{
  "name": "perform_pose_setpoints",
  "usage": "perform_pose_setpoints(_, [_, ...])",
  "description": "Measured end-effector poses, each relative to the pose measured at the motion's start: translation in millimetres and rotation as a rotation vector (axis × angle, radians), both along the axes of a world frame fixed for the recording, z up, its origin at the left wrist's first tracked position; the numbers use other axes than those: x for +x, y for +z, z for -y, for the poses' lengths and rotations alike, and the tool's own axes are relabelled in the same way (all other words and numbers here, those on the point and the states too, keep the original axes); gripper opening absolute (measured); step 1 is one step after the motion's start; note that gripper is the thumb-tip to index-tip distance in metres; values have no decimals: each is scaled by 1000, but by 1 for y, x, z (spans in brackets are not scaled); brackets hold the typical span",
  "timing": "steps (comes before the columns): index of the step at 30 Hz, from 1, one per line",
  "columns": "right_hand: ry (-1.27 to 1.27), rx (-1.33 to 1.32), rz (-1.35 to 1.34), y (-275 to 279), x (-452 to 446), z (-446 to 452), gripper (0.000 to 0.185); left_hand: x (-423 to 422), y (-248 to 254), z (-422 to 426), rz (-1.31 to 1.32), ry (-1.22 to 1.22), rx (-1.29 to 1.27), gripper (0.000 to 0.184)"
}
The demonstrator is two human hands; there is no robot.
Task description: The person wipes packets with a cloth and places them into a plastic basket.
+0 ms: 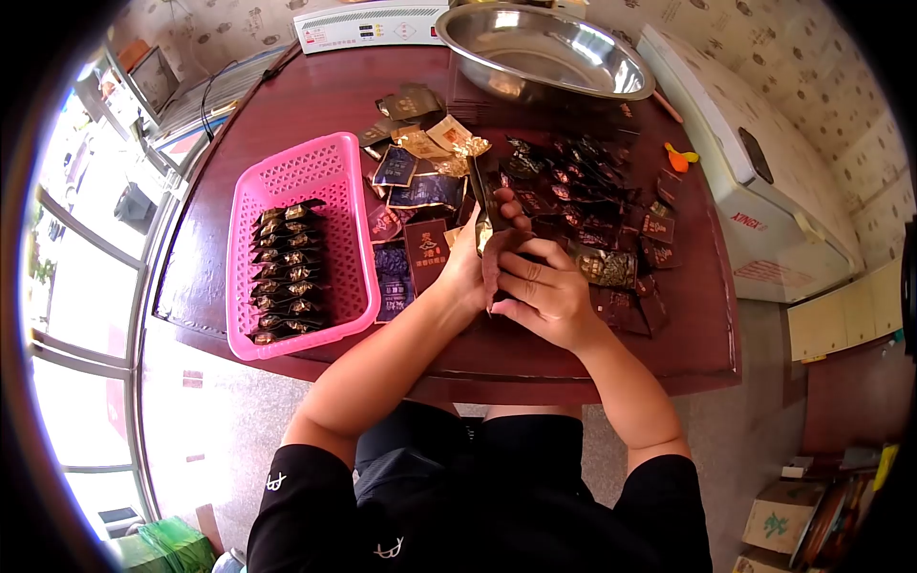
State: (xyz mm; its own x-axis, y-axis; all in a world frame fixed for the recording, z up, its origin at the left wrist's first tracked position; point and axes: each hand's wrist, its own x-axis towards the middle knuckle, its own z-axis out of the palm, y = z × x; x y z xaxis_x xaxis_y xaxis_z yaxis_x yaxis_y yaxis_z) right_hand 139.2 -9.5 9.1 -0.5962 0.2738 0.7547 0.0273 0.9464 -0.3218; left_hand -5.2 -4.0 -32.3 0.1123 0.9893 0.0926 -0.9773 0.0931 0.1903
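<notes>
My left hand [465, 272] is closed around a dark foil packet [480, 196] with a gold patch, held upright over the table's near middle. My right hand [549, 291] meets it there, fingers closed on a dull dark-red packet [497, 250]. The two packets touch or overlap, and fingers cover much of both. Just left of my hands lies a flat dark-red printed packet [426, 250]. To the right spreads a heap of dark red and black packets [583, 181], with a clear-fronted gold and dark packet [607, 267] close by my right hand.
A pink plastic basket [368, 277] on the left holds a row of dark-gold packets [285, 272]. Blue packets [425, 191] and gold packets [444, 138] lie beyond. A steel basin [544, 48], white appliance [368, 27], orange-yellow object [680, 158] and white freezer [755, 210] border the workspace.
</notes>
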Motion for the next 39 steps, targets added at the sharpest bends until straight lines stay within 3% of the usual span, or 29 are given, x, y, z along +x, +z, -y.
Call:
perform_pose_setpoints(2, [-55, 71, -11, -1, -1, 0, 36, 4, 30, 10, -255, 137, -232, 29])
perform_pose_setpoints(3, [-71, 118, -20, -1, 1, -1, 33, 7, 28, 12, -308, 181, -291, 41])
perform_pose_setpoints(4, [-87, 161, -30, 1, 1, -1, 30, 4, 33, 16, -486, 127, -366, 40])
perform_pose_setpoints(6, [-125, 151, -63, 7, 2, -2, 25, 9, 27, 16, -566, 163, -193, 40])
perform_pose_setpoints(8, [-171, 188, -60, 9, 6, -7, 24, 14, 34, 21, -587, 176, -117, 47])
perform_pose_setpoints(10, [-180, 217, -78, 10, 8, -10, 25, 15, 45, 20, -462, 63, -161, 60])
perform_pose_setpoints(11, [-188, 196, -55, 8, 8, -10, 25, 15, 42, 19, -419, 51, -57, 70])
perform_pose_setpoints(14, [-183, 144, -3, 7, 11, -10, 28, 17, 23, 13, -613, 31, 20, 66])
perform_pose_setpoints(18, [-220, 119, 37, 3, 8, -9, 31, 19, 39, 19, -815, 305, 44, 57])
perform_pose_setpoints(22, [-313, 182, 27, 4, 8, -10, 24, 15, 36, 15, -819, 314, 49, 60])
perform_pose_setpoints(26, [-431, 83, 132, 6, 20, -17, 22, 13, 30, 8, -725, 310, 31, 62])
perform_pose_setpoints(28, [-480, 47, 132, 8, 32, -26, 24, 12, 41, 10, -596, 186, -196, 63])
perform_pose_setpoints(30, [-467, -166, -4, 14, 41, -32, 26, 10, 39, 11, -609, 150, -182, 63])
perform_pose_setpoints(32, [-236, -618, -431, 11, 44, -31, 23, 11, 36, 11, -591, 64, -140, 61])
perform_pose_setpoints(33, [-95, -734, -566, 17, 43, -30, 20, 13, 36, 12, -588, 58, -141, 61])
perform_pose_setpoints(34, [83, -688, -688, 15, 45, -36, 22, 16, 38, 14, -665, 33, -175, 60])
perform_pose_setpoints(36, [-23, -805, -656, 17, 36, -26, 21, 20, 40, 20, -739, 7, -209, 59])
perform_pose_setpoints(38, [-125, -283, -88, 14, 31, -27, 26, 26, 42, 25, -569, -1, -246, 51])
perform_pose_setpoints(39, [-169, -141, 39, 17, 21, -18, 28, 28, 38, 22, -553, 111, -164, 45])
